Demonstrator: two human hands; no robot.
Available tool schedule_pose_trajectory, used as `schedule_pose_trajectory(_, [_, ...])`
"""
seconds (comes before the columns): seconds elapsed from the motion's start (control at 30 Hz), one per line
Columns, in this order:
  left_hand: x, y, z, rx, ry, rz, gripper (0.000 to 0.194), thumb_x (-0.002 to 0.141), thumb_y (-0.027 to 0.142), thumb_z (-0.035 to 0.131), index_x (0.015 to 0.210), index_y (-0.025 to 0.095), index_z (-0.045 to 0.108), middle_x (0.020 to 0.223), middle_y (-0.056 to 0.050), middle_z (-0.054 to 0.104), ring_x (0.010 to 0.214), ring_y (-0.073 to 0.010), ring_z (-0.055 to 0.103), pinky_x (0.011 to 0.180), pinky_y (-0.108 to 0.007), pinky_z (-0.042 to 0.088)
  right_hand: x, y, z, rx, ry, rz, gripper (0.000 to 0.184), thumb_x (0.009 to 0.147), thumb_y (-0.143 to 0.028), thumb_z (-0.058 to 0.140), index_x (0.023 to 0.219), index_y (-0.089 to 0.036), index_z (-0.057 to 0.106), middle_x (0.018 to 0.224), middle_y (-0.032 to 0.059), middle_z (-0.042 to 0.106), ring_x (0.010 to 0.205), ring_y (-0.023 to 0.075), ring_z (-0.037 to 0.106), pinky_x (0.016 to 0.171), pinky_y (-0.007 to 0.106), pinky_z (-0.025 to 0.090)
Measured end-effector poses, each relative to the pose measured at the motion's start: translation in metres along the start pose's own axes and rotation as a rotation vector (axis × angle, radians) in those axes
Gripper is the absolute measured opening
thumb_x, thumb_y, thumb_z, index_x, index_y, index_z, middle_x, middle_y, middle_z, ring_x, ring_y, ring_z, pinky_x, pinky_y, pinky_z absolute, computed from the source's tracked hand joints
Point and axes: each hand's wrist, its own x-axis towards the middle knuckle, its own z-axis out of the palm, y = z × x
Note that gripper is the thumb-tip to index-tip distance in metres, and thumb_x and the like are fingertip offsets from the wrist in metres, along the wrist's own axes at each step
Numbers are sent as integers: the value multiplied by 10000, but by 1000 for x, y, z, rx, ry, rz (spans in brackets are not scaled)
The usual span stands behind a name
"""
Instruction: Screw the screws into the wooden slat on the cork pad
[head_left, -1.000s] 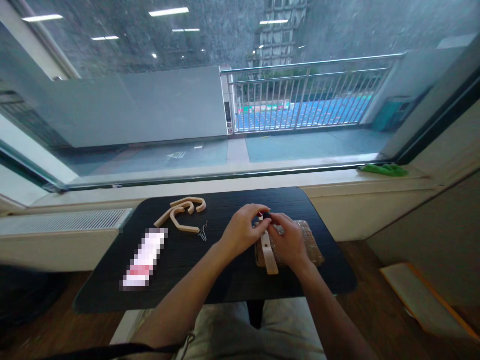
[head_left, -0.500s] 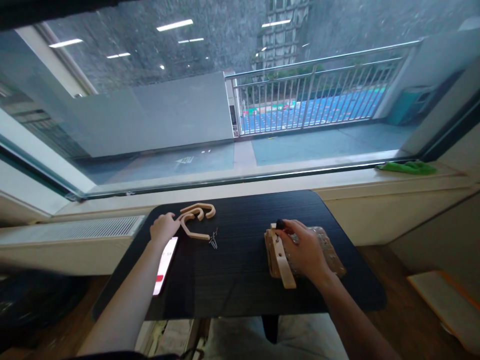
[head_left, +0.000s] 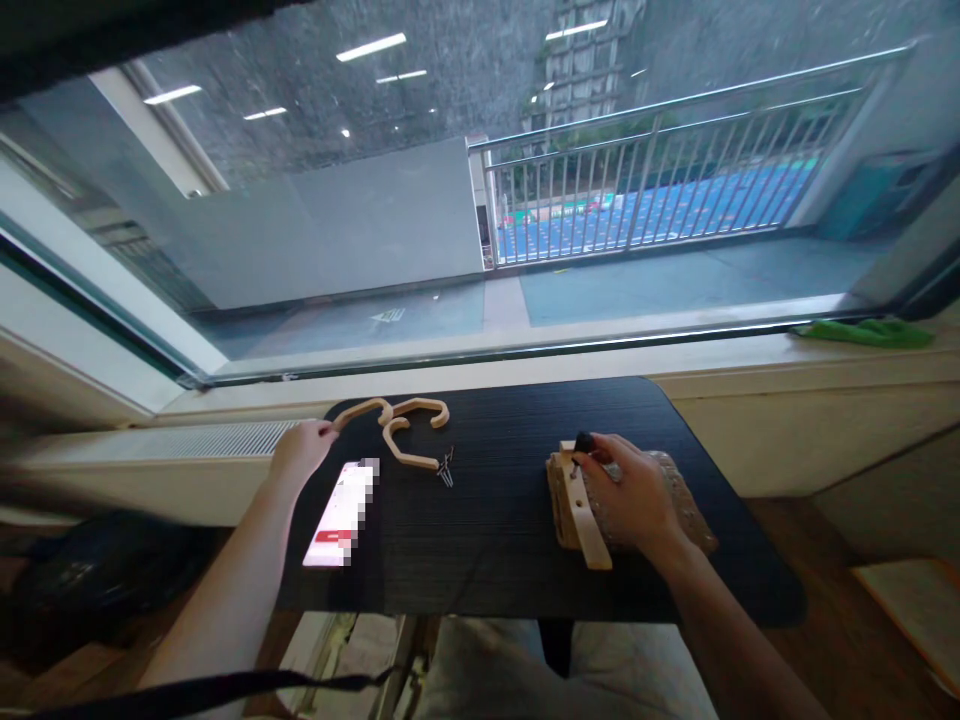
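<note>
My left hand (head_left: 301, 452) pinches the end of a wooden hook (head_left: 361, 409) near the table's far left corner. Two more wooden hooks lie to its right: one wooden hook (head_left: 420, 405) at the back and another wooden hook (head_left: 409, 458) nearer me. Several screws (head_left: 446, 470) rest by the nearer hook's tip. My right hand (head_left: 634, 490) is closed around a short black-handled screwdriver (head_left: 583, 443), mostly hidden by the fingers. Its metal end stands over a pale wooden strip (head_left: 587, 525) with holes. Under the strip sits a brown tape-wrapped block (head_left: 686, 505).
A lit phone (head_left: 337, 515) lies on the left of the dark table (head_left: 465, 560). Behind the table are a windowsill (head_left: 495, 372) and a large window. A green cloth (head_left: 862, 333) lies on the sill at right, and a radiator (head_left: 225, 440) stands left.
My left hand has moved left, drawing its wooden hook away from the other two and uncovering more of the phone. My right hand keeps its place on the strip. The view has shifted slightly.
</note>
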Motion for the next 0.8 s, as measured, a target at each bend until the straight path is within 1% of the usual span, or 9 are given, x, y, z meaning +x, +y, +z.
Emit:
schedule_pose_trajectory(0.07, [-14, -17, -8, -28, -52, 62, 363, 897, 388, 492, 1014, 160, 748, 1021, -127, 765, 938, -305, 690, 700, -299, 439, 1, -1, 0, 8, -5, 5, 225, 896, -369, 561, 944, -198, 699, 829, 60, 717, 714, 204, 673, 678, 336, 541])
schedule_pose_trajectory(0.13, [-29, -34, -10, -28, -102, 69, 368, 879, 442, 523, 923, 168, 764, 916, -99, 779, 873, -298, 701, 698, -293, 442, 2, -1, 1, 18, -3, 3, 227, 895, -370, 561, 939, -193, 696, 824, 60, 715, 712, 204, 671, 678, 335, 541])
schedule_pose_trajectory(0.2, [-43, -47, -6, -62, -151, 54, 321, 849, 411, 559, 942, 182, 764, 919, -73, 784, 883, -301, 706, 717, -291, 451, 3, 0, 1, 17, -4, 2, 221, 890, -360, 561, 938, -190, 694, 817, 57, 711, 711, 203, 669, 676, 331, 539])
schedule_pose_trajectory(0.3, [-60, -60, 4, -87, -178, 31, 319, 815, 403, 563, 967, 213, 769, 931, -40, 795, 916, -309, 706, 740, -297, 474, 4, 0, 0, 7, -9, -8, 209, 882, -343, 558, 927, -187, 690, 811, 53, 704, 709, 199, 665, 677, 324, 535])
schedule_pose_trajectory(0.37, [-68, -63, 9, -80, -185, 36, 340, 806, 399, 543, 992, 230, 771, 979, -31, 794, 939, -303, 710, 770, -306, 490, 5, 0, -1, 0, -11, -13, 212, 881, -345, 553, 921, -187, 688, 815, 53, 703, 712, 199, 665, 676, 321, 532])
schedule_pose_trajectory(0.53, [-78, -65, 17, -65, -228, 19, 448, 780, 408, 498, 1036, 167, 776, 1082, -131, 765, 981, -335, 715, 819, -353, 514, 6, 2, -1, -14, -5, -10, 241, 883, -371, 538, 917, -187, 689, 803, 57, 702, 700, 203, 665, 657, 322, 525])
schedule_pose_trajectory(0.63, [-79, -68, 23, -87, -210, 26, 484, 777, 450, 466, 1027, 178, 780, 1101, -126, 760, 1012, -347, 705, 854, -376, 517, 6, 3, 0, -12, 5, -4, 258, 882, -386, 536, 938, -186, 690, 813, 62, 706, 697, 204, 664, 654, 327, 524])
schedule_pose_trajectory(0.73, [-78, -71, 29, -118, -201, 51, 476, 766, 465, 474, 998, 190, 785, 1103, -116, 761, 1028, -339, 702, 885, -375, 516, 7, 4, 0, -7, 3, 2, 267, 879, -399, 538, 936, -188, 691, 807, 62, 706, 685, 203, 661, 642, 325, 521])
schedule_pose_trajectory(0.8, [-76, -72, 31, -110, -211, 55, 480, 760, 459, 482, 1001, 174, 784, 1113, -128, 756, 1044, -338, 700, 901, -370, 515, 7, 3, 0, -4, -3, 7, 268, 877, -402, 539, 928, -188, 692, 800, 60, 705, 679, 201, 659, 635, 323, 519])
